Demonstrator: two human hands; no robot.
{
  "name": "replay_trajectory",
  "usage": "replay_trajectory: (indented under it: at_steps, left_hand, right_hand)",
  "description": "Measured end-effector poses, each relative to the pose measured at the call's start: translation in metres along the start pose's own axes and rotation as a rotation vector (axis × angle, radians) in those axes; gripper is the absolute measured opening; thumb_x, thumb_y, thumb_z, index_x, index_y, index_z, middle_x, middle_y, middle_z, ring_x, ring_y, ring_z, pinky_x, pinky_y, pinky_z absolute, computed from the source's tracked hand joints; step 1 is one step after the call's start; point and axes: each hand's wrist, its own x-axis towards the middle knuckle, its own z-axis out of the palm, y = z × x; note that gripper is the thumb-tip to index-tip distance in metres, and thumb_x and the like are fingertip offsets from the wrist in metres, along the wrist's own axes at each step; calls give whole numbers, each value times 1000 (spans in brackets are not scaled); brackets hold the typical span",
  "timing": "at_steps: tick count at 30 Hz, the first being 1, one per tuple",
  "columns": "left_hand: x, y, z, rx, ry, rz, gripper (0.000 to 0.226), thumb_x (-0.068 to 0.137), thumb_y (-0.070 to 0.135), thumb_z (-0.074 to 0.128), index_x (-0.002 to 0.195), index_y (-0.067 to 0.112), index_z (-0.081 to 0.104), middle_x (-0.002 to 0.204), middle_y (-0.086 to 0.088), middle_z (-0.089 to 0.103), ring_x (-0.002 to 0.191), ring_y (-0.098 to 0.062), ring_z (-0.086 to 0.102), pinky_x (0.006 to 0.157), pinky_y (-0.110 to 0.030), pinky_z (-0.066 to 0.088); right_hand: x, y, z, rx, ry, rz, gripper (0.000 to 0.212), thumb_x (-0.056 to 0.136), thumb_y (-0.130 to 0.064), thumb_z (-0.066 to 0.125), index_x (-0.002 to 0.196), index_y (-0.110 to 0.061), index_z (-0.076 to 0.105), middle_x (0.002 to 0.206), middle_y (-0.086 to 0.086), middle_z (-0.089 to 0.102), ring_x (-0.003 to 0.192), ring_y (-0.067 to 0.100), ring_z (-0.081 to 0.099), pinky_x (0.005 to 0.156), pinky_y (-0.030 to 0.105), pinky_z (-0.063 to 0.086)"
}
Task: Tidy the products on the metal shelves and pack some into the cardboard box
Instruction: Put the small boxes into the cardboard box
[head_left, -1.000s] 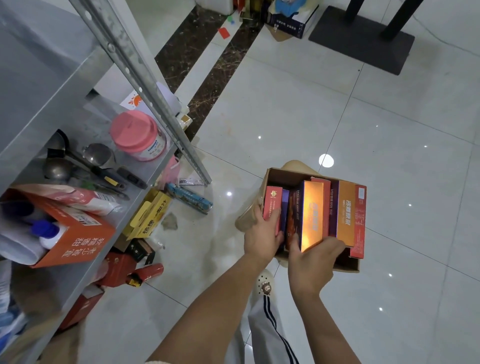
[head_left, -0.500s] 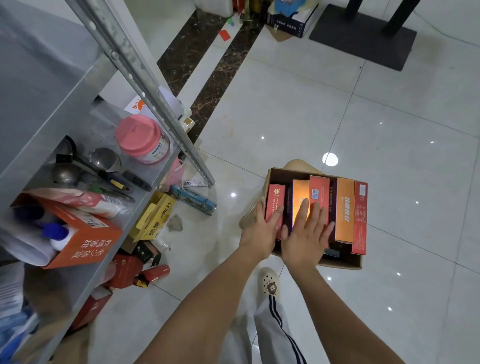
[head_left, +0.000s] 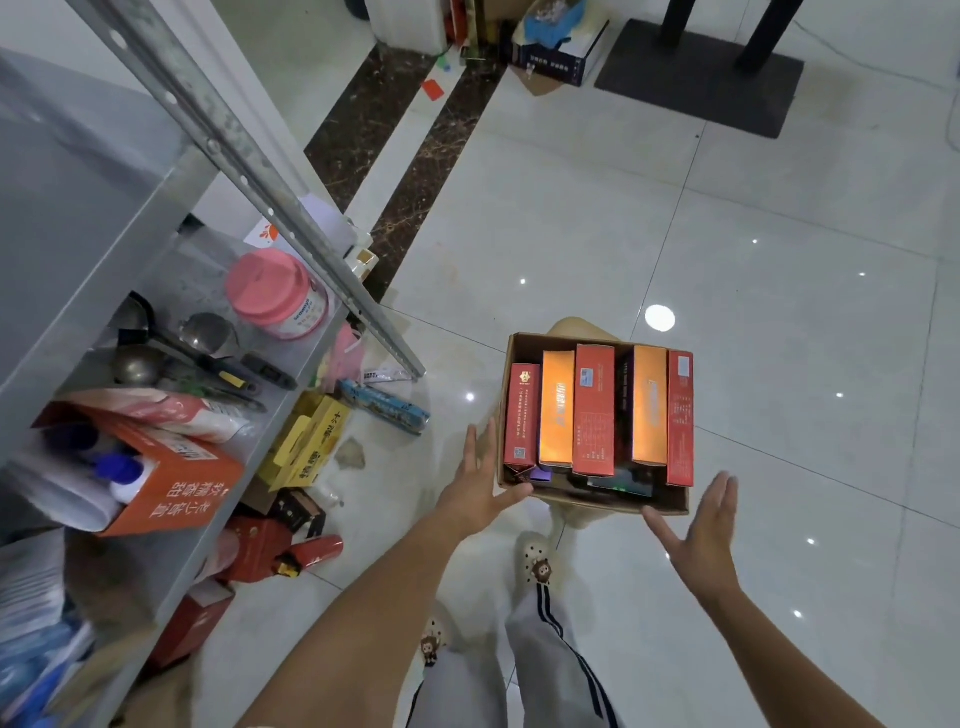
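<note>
On our left stand the metal shelves (head_left: 156, 218), carrying a pink-lidded jar (head_left: 275, 293), ladles (head_left: 171, 348) and an orange carton (head_left: 171, 483). Our left hand (head_left: 475, 493) is spread flat, fingers straight, at the near left corner of the cardboard box (head_left: 623, 504), gripping nothing. The box sits on the white floor tiles (head_left: 779, 312) ahead of our feet, with red and orange product boxes (head_left: 595, 410) upright in a row inside. Our right hand (head_left: 711, 535) hovers open and empty just beside the near right corner.

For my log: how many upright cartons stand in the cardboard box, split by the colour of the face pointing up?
Red cartons: 3
Orange cartons: 2
Total: 5
</note>
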Motion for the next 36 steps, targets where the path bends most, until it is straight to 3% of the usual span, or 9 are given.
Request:
replay_trajectory:
  at_steps: [5, 8, 12, 16, 19, 23, 27, 32, 36]
  left_hand:
    - [1, -1, 9, -73, 51, 10, 122, 79, 59, 68, 144, 38, -33, 158, 3, -32, 151, -15, -7, 114, -48, 32]
    - [6, 1, 15, -271, 87, 21, 119, 73, 71, 64, 143, 46, -29, 162, 8, -18, 150, -12, -12, 120, -48, 21]
    - [12, -5, 22, -466, 48, 18, 105, 79, 65, 67, 138, 65, -20, 162, 9, 12, 149, -16, 20, 113, -47, 36]
    - [11, -4, 25, -485, -16, -22, 102, 86, 47, 66, 129, 71, -23, 149, 5, 39, 109, -22, 65, 68, -32, 60]
    - [11, -2, 28, -510, -5, 0, 106, 92, 28, 67, 137, 61, -23, 150, 8, 38, 103, -6, 66, 87, -44, 58]
    - [10, -1, 28, -519, 2, 52, 113, 82, 33, 75, 146, 53, -16, 148, 29, 29, 138, 0, 36, 113, -46, 37]
    - [4, -2, 24, -502, -33, 108, 123, 77, 31, 81, 147, 47, -18, 150, 28, 24, 142, -2, 30, 115, -34, 36]
    - [-18, -19, 15, -518, -81, 175, 125, 78, 23, 81, 150, 40, -19, 157, 14, 20, 143, -4, 29, 113, -40, 39]
    - [-56, -53, 19, -526, -51, 212, 123, 82, 4, 75, 151, 31, -23, 137, 33, 44, 131, 2, 46, 108, -35, 44]
  right_hand:
    - [28, 4, -19, 181, -318, -113, 126, 66, -48, 76, 145, -46, -23, 160, -18, 0, 145, 10, 20, 114, 39, 31]
    - [36, -2, -24, 238, -432, -191, 115, 72, -47, 76, 148, -44, -10, 143, -42, 16, 130, -13, 31, 102, 18, 40]
    - [33, -8, -23, 367, -515, -52, 96, 86, -49, 62, 145, -53, -13, 142, -23, 25, 126, 13, 41, 85, 32, 53]
    - [31, -6, -22, 529, -514, 34, 95, 84, -38, 68, 141, -63, -4, 147, -13, 34, 124, 15, 49, 88, 42, 56]
    - [29, -2, -16, 628, -485, 42, 91, 90, -18, 65, 135, -70, 6, 147, -10, 40, 127, 15, 50, 96, 41, 52]
    - [28, -2, -12, 675, -455, 14, 91, 92, -4, 60, 139, -66, 12, 146, -11, 42, 130, 13, 48, 102, 37, 48]
    - [22, -5, -11, 699, -444, 9, 90, 93, 0, 58, 140, -63, 15, 142, -14, 45, 128, 13, 51, 101, 39, 48]
    - [-8, -12, 1, 698, -449, 27, 90, 93, 4, 54, 141, -63, 15, 140, -13, 47, 127, 17, 51, 104, 44, 45]
    - [-48, -21, 17, 670, -469, -18, 89, 94, 1, 54, 141, -62, 13, 137, -18, 47, 125, 15, 51, 104, 44, 45]
